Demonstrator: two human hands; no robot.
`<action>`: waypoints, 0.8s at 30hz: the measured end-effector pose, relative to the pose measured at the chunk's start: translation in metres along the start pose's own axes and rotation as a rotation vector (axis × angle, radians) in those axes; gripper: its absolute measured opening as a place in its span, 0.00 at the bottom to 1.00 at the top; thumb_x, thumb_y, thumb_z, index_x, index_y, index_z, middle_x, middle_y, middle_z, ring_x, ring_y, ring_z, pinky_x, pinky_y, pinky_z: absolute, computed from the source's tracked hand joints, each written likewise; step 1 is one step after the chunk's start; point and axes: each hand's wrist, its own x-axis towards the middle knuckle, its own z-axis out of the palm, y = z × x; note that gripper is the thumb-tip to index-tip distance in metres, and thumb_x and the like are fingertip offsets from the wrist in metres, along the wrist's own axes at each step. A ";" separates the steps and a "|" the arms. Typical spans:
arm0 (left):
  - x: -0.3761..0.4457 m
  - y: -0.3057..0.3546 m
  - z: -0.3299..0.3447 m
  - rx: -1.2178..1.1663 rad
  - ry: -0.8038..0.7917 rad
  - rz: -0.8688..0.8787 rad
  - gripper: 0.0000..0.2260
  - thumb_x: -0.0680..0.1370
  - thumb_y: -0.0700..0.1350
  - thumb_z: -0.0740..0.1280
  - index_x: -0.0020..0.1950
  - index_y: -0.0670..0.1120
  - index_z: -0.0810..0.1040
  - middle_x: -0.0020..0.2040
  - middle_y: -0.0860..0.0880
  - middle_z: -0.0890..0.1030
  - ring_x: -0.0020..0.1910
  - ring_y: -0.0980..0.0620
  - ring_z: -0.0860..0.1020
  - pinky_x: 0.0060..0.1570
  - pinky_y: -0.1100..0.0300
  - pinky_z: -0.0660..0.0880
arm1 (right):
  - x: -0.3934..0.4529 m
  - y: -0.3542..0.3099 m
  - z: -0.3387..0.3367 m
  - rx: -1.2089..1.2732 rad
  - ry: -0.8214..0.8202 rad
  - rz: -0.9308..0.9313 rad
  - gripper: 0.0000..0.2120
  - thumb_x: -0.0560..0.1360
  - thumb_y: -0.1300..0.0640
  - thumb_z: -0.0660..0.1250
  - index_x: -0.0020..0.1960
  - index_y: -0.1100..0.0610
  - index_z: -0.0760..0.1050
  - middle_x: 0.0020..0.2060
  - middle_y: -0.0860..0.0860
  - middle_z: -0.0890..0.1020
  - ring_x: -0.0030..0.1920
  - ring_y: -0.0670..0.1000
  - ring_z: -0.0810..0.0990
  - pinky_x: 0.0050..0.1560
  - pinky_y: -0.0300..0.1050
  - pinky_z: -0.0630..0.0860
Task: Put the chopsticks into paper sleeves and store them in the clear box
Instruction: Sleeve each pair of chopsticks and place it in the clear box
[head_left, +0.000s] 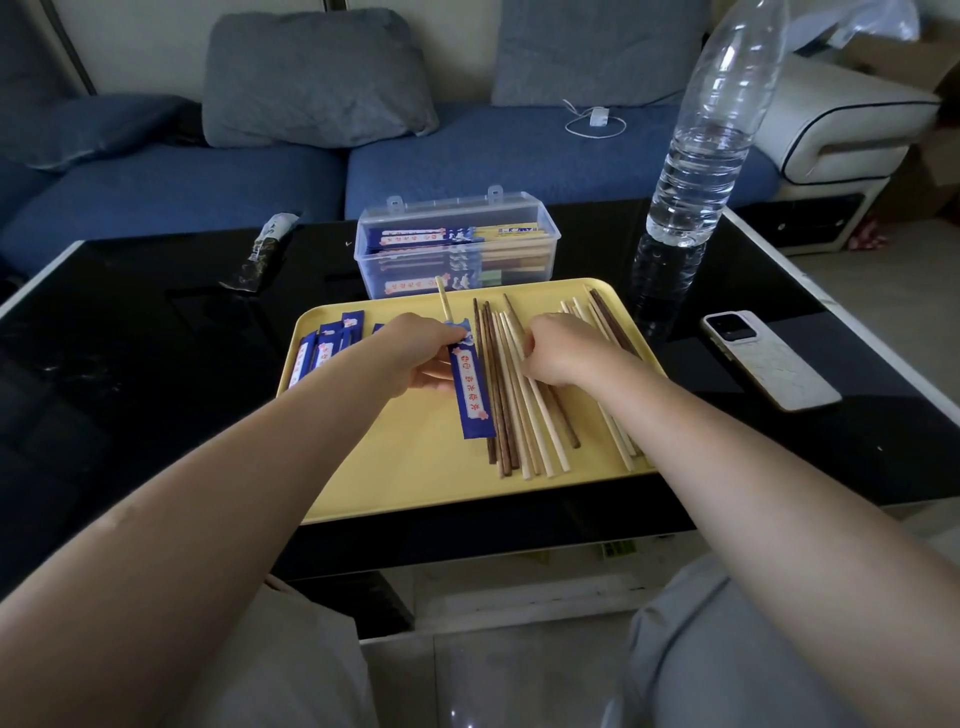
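Now clear box (457, 249) holds sleeved chopsticks; yellow tray (415, 467) loose ones.

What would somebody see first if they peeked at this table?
Probably the yellow tray in the middle, with loose chopsticks fanned across its right side. The left hand holds a blue sleeve with one pale chopstick poking out its top, while the right hand reaches into the loose ones. Behind the tray stands the clear box, and a tall water bottle towers to its right.
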 end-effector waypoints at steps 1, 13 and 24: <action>0.001 -0.001 0.000 0.011 -0.008 -0.002 0.08 0.81 0.49 0.67 0.50 0.45 0.73 0.45 0.46 0.83 0.41 0.52 0.82 0.37 0.58 0.78 | -0.001 0.000 -0.001 -0.031 -0.008 0.009 0.02 0.77 0.58 0.67 0.49 0.56 0.76 0.44 0.53 0.79 0.41 0.51 0.77 0.37 0.42 0.71; -0.001 0.000 -0.003 -0.012 -0.093 -0.027 0.09 0.81 0.49 0.67 0.53 0.44 0.74 0.49 0.44 0.84 0.44 0.50 0.83 0.39 0.57 0.78 | 0.000 -0.003 -0.001 0.035 0.120 0.104 0.09 0.77 0.52 0.71 0.48 0.57 0.76 0.38 0.50 0.77 0.39 0.51 0.78 0.36 0.41 0.70; -0.006 0.001 -0.001 -0.016 -0.143 -0.047 0.07 0.81 0.47 0.66 0.53 0.44 0.74 0.48 0.44 0.83 0.45 0.50 0.83 0.39 0.57 0.78 | -0.007 -0.005 -0.006 -0.011 -0.073 0.069 0.12 0.78 0.51 0.69 0.40 0.56 0.71 0.36 0.52 0.77 0.32 0.50 0.75 0.30 0.41 0.67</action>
